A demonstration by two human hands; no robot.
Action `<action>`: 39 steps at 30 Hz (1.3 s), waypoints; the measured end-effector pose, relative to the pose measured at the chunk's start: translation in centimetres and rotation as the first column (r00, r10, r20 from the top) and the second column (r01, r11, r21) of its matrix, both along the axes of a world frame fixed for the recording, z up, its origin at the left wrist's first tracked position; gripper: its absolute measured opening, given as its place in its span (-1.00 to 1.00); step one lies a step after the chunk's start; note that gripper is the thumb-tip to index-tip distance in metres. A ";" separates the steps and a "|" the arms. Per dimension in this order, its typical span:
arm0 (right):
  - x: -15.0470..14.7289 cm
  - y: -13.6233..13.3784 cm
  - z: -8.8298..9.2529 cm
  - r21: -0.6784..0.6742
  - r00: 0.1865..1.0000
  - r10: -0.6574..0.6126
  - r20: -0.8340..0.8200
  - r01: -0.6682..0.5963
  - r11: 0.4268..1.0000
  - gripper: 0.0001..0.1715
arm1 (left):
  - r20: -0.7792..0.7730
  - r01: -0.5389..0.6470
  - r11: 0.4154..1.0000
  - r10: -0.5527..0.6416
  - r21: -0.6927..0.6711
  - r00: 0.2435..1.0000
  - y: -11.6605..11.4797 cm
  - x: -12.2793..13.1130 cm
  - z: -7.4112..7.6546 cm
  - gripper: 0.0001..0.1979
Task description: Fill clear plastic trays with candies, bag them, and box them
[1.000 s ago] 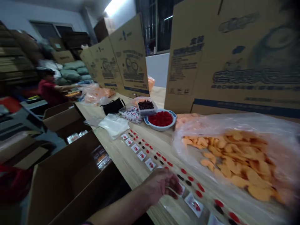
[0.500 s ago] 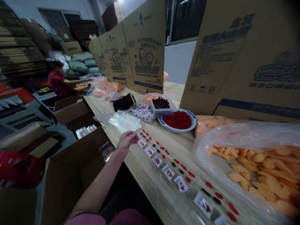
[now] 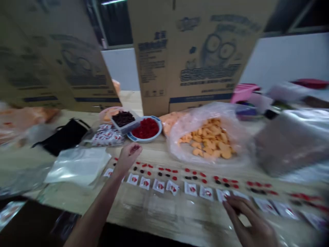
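My left hand (image 3: 128, 157) hovers over the left end of a long row of small white sachets (image 3: 159, 185) with red print. Its fingers are curled around what looks like small red pieces. Behind the sachets runs a line of red and dark pieces (image 3: 195, 175). My right hand (image 3: 248, 219) is at the lower right, fingers stretched flat on the table by the sachets. Behind my left hand stand a blue-rimmed bowl of red pieces (image 3: 146, 129) and a tray of dark pieces (image 3: 123, 119).
A clear bag of orange slices (image 3: 209, 139) lies behind the row. A stack of clear bags (image 3: 77, 165), a black pouch (image 3: 65, 135) and a heap of sachets (image 3: 106, 137) lie at the left. Upright cardboard boxes (image 3: 185, 51) wall the back of the wooden table (image 3: 164, 219).
The view has swung right. My left hand stays at the left end of the sachet row, now curled. My right hand has come into view at the lower right.
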State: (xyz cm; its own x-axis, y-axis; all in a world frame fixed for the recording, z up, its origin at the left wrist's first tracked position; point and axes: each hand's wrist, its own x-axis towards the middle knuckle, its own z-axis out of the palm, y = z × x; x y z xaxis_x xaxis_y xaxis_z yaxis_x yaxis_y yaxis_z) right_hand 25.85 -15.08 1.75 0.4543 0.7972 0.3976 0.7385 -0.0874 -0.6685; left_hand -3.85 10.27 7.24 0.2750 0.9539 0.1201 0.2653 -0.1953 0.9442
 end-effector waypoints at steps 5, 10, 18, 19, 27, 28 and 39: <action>2.6 3.7 2.8 -0.025 0.994 0.110 -0.025 -0.111 0.994 -0.73 | -0.120 0.410 0.912 -0.408 -0.008 0.905 -2.8 9.6 -0.5 -0.84; 9.4 11.3 1.3 -0.185 0.977 0.162 0.143 -0.134 0.974 -0.76 | -0.432 0.533 0.835 -0.434 0.137 0.791 -1.9 19.4 -3.2 -0.90; 15.1 23.7 -0.1 -0.263 0.924 0.199 0.326 -0.114 0.958 -0.73 | -0.594 0.350 0.920 -0.184 0.176 0.783 6.0 27.7 -5.5 -0.81; 15.3 24.8 -0.1 -0.273 0.914 0.221 0.341 -0.129 0.953 -0.69 | -0.606 0.353 0.919 -0.183 0.175 0.774 6.6 28.2 -5.6 -0.82; 16.2 28.5 -1.7 -0.296 0.905 0.302 0.300 -0.212 0.931 -0.70 | -0.646 0.389 0.918 -0.250 0.080 0.721 8.4 30.4 -6.1 -0.83; 16.3 28.5 -1.8 -0.272 0.916 0.294 0.274 -0.219 0.937 -0.72 | -0.643 0.390 0.918 -0.256 0.072 0.722 8.4 30.4 -6.0 -0.82; 16.8 22.3 1.0 0.012 0.895 0.316 -0.315 -0.329 0.944 -0.87 | -0.532 0.347 0.938 -0.291 0.005 0.795 2.0 26.9 -2.4 -0.88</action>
State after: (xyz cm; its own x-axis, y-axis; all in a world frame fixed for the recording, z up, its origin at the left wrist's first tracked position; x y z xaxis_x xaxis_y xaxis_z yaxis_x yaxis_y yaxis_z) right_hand 42.62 7.26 2.71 0.2644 0.9331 0.2436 0.4880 0.0884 -0.8684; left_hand 23.01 12.23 4.80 0.6093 0.7919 -0.0402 0.6131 -0.4384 0.6571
